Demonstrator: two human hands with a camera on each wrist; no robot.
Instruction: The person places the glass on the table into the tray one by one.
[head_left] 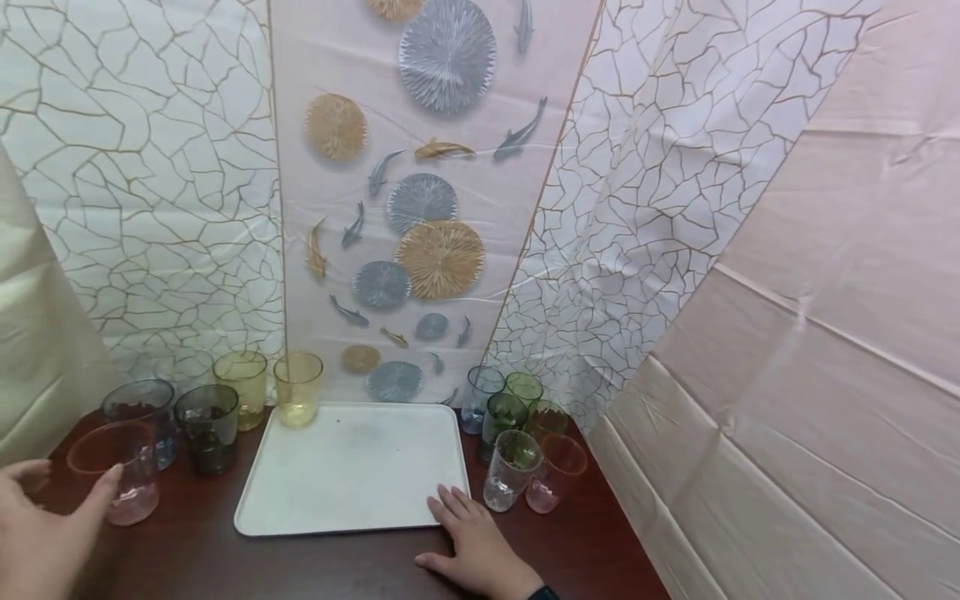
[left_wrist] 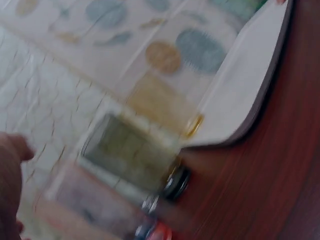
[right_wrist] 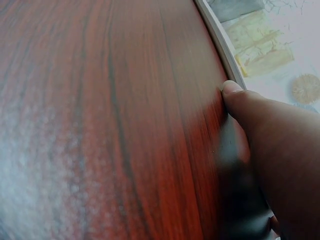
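Note:
At the left, my left hand (head_left: 51, 533) reaches beside a clear pink glass (head_left: 135, 502), thumb and fingers spread apart. The thumb overlaps the glass in the head view. In the left wrist view the pink glass (left_wrist: 95, 205) is blurred, with a gap between it and the fingers. My right hand (head_left: 476, 537) rests on the near right corner of a white rectangular tray (head_left: 360, 467), fingers extended. Its thumb (right_wrist: 265, 120) lies along the tray's near edge in the right wrist view. A yellow glass (head_left: 297, 396) stands at the tray's far left corner.
Left of the tray stand a dark grey glass (head_left: 207, 429), a blue glass (head_left: 142, 408) and another yellow glass (head_left: 243, 392). To the right are a clear glass (head_left: 510, 475), a pink glass (head_left: 555, 475) and several green and blue ones. Patterned cloth hangs behind the dark wooden table (head_left: 300, 571).

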